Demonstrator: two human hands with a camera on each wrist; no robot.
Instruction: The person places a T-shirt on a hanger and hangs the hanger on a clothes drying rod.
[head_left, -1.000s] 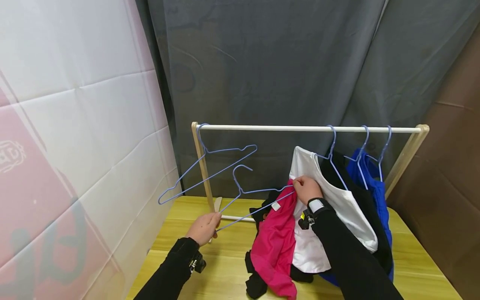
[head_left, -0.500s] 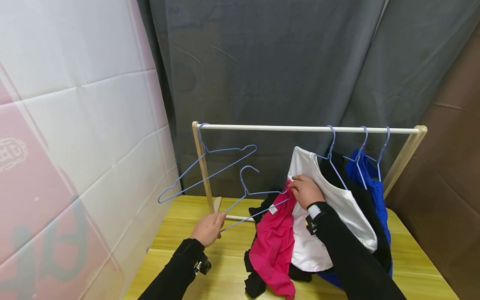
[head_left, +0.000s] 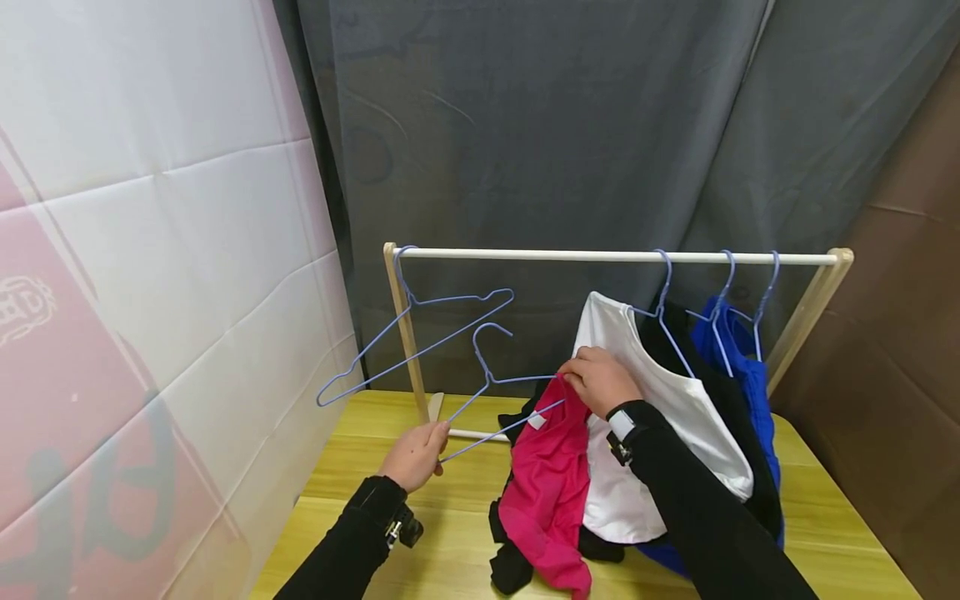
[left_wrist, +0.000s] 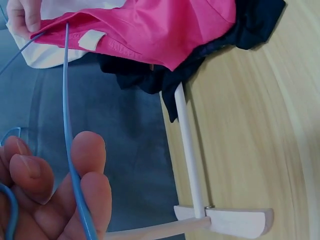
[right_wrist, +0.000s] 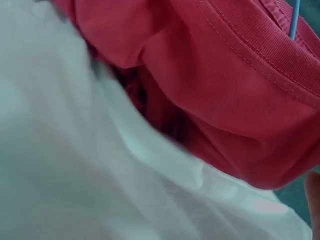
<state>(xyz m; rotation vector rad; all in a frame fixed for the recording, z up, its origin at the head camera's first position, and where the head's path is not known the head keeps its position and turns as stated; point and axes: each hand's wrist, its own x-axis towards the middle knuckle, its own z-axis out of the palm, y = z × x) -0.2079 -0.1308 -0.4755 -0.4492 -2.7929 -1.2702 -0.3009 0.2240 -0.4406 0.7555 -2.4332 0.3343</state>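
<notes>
My left hand [head_left: 414, 457] grips one end of a blue wire hanger [head_left: 502, 431], its hook pointing up. In the left wrist view, the fingers curl round the wire. The hanger's other end goes into the neck opening of a pink shirt [head_left: 543, 492], beside its white label [left_wrist: 92, 40]. With the fingers of my right hand [head_left: 600, 382], I pinch the shirt's upper edge, in front of a hanging white garment [head_left: 615, 500]. The pink shirt's lower part drapes down to the table. In the right wrist view, the pink collar [right_wrist: 240, 55] shows large, and only one fingertip appears at the edge.
A white rail [head_left: 525, 255] on wooden legs spans the table [head_left: 390, 567]. At its left hangs a bare blue hanger [head_left: 450, 298]. Black and blue garments [head_left: 759, 408] hang behind the white one. Black cloth [head_left: 512, 571] lies under the pink shirt. A printed white sheet [head_left: 187, 250] borders the left.
My right hand has moved left with the pink shirt's edge, drawing it along the hanger's end. My left hand and the hanger have shifted slightly right.
</notes>
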